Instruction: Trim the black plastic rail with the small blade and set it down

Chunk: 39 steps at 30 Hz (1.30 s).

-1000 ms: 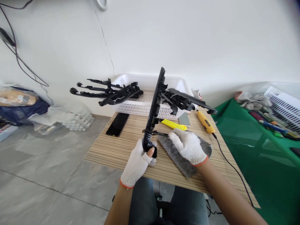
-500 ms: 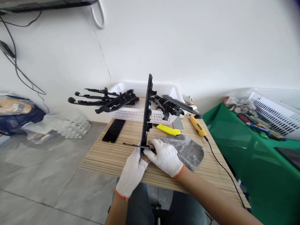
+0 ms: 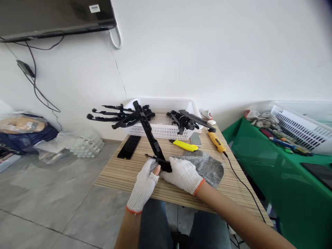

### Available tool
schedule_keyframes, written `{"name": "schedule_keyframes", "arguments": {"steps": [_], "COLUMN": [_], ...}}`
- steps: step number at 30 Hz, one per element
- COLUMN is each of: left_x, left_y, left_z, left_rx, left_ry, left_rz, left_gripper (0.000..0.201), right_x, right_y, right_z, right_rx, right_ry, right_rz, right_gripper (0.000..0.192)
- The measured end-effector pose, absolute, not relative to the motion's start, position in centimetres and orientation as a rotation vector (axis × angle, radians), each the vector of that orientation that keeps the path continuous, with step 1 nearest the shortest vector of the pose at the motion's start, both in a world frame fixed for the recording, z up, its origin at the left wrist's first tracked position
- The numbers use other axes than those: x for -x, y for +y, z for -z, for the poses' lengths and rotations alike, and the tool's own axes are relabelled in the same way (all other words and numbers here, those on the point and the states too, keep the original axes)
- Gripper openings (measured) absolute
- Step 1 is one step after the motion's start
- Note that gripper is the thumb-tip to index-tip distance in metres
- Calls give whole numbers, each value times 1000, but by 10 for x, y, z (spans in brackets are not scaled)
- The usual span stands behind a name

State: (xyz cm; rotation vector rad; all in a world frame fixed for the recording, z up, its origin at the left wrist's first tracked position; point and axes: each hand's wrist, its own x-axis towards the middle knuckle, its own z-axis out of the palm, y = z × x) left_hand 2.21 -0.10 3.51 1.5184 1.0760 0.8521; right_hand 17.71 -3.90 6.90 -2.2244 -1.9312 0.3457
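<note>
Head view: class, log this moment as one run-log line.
left hand: grips long black plastic part | right hand: holds thin tool at part's base | under: grey felt pad | behind: white basket

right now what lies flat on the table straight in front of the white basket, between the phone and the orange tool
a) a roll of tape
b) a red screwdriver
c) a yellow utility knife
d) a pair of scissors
c: a yellow utility knife lies flat on the striped table just in front of the white basket, right of the black phone and left of the orange tool.
</note>
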Motion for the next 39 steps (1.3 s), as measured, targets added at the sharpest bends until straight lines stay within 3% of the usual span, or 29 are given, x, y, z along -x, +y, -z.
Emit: {"name": "schedule_keyframes", "arguments": {"steps": [7, 13, 18, 22, 25, 30, 33, 36, 39], "left_x": [-18, -23, -18, -6, 3, -2, -21, -40, -51], "left_y": [-10, -15, -29, -30, -27, -33, -48, -66, -77], "left_z": [-58, -54, -56, -68, -72, -68, -54, -31, -13], "left_rx": [-1341, -1209, -865, -865, -956, -1024, -1025, -1099, -1164], "left_ry": [892, 727, 585, 515, 516, 669, 755, 915, 1068], "left_rz": [-1006, -1026, -909, -1081, -1178, -1216, -1198, -1221, -1167], "left_gripper": [54, 56, 54, 42, 38, 38, 40, 46, 56], "right_x": [-175, -178, -178, -191, -203, -209, -207, -204, -201], "right_y": [-83, -115, -124, -130, -125, -95, -89, -104, -123], "right_z": [-89, -89, -92, -74, -58, -53, -63, -77, -86], "right_rx": [2229, 1753, 1457, 1293, 1563, 2249, 2239, 1879, 1738], "right_ry": [-1521, -1659, -1948, -1913, -1661, -1503, -1475, -1589, -1793], "right_rz": [-642, -732, -670, -342, -93, -86, -1, -238, -642], "right_gripper": [32, 26, 26, 36, 36, 42, 47, 44, 57]}}
